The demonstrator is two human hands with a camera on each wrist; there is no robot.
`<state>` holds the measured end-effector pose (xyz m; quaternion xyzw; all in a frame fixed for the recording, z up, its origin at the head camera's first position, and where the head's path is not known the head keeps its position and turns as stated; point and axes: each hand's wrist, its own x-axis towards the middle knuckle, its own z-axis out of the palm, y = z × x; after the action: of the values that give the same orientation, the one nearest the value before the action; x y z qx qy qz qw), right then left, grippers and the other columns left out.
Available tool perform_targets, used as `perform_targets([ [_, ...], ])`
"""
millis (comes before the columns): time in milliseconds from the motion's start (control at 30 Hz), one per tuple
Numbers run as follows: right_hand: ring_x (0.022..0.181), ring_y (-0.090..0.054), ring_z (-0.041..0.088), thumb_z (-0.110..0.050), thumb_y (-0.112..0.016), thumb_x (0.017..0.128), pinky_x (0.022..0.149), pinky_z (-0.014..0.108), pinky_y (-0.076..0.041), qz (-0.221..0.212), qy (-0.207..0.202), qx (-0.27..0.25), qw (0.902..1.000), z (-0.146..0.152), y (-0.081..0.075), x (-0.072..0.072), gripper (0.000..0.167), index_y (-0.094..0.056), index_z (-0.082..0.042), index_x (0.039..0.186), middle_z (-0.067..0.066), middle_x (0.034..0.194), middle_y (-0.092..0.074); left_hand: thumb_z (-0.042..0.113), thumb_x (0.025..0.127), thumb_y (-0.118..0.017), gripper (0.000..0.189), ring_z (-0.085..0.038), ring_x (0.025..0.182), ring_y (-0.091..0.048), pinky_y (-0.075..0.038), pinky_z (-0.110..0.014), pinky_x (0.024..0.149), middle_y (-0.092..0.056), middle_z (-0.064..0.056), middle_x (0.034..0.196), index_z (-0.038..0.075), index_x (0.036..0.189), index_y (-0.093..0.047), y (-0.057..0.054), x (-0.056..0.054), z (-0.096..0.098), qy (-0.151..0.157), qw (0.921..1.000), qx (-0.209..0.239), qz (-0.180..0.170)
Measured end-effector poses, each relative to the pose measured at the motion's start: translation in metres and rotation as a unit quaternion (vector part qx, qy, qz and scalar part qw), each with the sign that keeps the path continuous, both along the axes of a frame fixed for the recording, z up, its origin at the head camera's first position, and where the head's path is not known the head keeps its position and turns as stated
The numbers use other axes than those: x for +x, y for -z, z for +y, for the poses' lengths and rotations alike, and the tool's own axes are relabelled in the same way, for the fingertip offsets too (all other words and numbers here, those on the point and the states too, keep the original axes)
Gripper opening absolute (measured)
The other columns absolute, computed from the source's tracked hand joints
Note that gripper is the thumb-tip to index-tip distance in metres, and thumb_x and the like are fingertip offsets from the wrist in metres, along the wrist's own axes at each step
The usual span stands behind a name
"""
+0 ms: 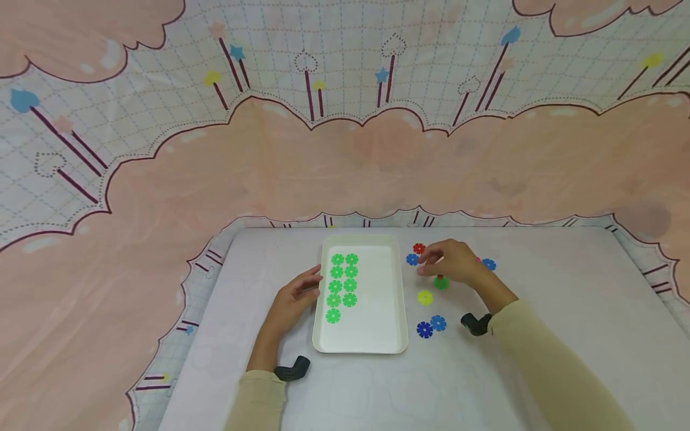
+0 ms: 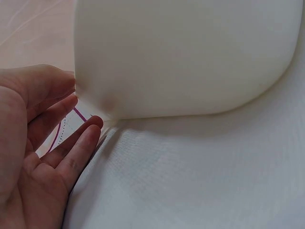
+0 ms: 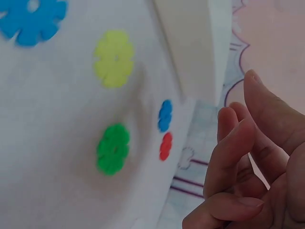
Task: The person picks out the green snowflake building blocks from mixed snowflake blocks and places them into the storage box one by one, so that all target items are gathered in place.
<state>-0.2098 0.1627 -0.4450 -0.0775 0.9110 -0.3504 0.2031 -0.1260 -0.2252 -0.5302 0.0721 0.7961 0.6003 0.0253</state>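
Note:
A white rectangular tray (image 1: 375, 323) lies on the table with several green notched plastic discs (image 1: 350, 285) in two columns on its left side. My left hand (image 1: 293, 302) is at the tray's left edge; in the left wrist view its fingertips rest against the tray's outer wall (image 2: 186, 57). To the right of the tray, my right hand (image 1: 450, 261) hovers over loose discs, fingers loosely bent and nothing between them. Below it lies a green disc (image 3: 113, 149), with a yellow disc (image 3: 114, 58) nearby. A red disc (image 1: 418, 248) and a blue disc (image 1: 412, 259) sit beyond its fingertips.
Closer to the front are a dark blue disc (image 1: 424, 330) and a lighter blue disc (image 1: 438, 323), side by side. Another blue disc (image 1: 489, 264) shows past the right wrist, with a pink one mostly hidden. A patterned cloth backdrop (image 1: 345, 167) rises behind the white table (image 1: 566, 299).

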Motion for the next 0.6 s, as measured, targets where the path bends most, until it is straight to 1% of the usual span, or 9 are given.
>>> perform_targets([
  [100, 0.073, -0.064, 0.020, -0.033, -0.083, 0.086, 0.067, 0.027, -0.056, -0.003, 0.011, 0.018, 0.9998, 0.009, 0.003, 0.000, 0.031, -0.076, -0.013, 0.109, 0.007, 0.097, -0.070, 0.017, 0.098, -0.069, 0.031, -0.019, 0.145, -0.048, -0.048, -0.015, 0.104, -0.051, 0.005, 0.156, 0.013, 0.129, -0.067, 0.000, 0.000, 0.000, -0.002, 1.0000, 0.000, -0.002],
  [300, 0.080, -0.061, 0.021, -0.031, -0.085, 0.084, 0.068, 0.027, -0.057, -0.020, 0.034, 0.026, 0.9989, 0.024, 0.016, -0.001, 0.033, -0.076, -0.012, 0.110, 0.008, 0.098, -0.069, 0.017, 0.098, -0.069, 0.030, -0.020, 0.145, -0.048, -0.048, -0.015, 0.104, -0.051, 0.004, 0.156, 0.011, 0.128, -0.067, 0.000, 0.000, 0.000, -0.003, 1.0000, 0.004, 0.000],
  [500, 0.090, -0.059, 0.023, -0.030, -0.087, 0.081, 0.072, 0.027, -0.053, -0.026, 0.036, 0.048, 0.9979, 0.034, 0.027, -0.002, 0.033, -0.077, -0.015, 0.108, 0.006, 0.097, -0.069, 0.016, 0.098, -0.069, 0.031, -0.021, 0.145, -0.048, -0.048, -0.016, 0.104, -0.050, 0.004, 0.156, 0.013, 0.129, -0.067, 0.000, 0.000, 0.000, -0.004, 1.0000, -0.002, 0.001],
  [600, 0.095, -0.060, 0.024, -0.030, -0.089, 0.080, 0.074, 0.029, -0.055, -0.031, 0.034, 0.060, 0.9971, 0.036, 0.032, -0.001, 0.033, -0.078, -0.016, 0.107, 0.006, 0.100, -0.070, 0.016, 0.098, -0.069, 0.031, -0.021, 0.145, -0.048, -0.048, -0.016, 0.105, -0.050, 0.004, 0.156, 0.013, 0.129, -0.067, 0.000, 0.001, 0.000, -0.005, 1.0000, -0.003, 0.001],
])
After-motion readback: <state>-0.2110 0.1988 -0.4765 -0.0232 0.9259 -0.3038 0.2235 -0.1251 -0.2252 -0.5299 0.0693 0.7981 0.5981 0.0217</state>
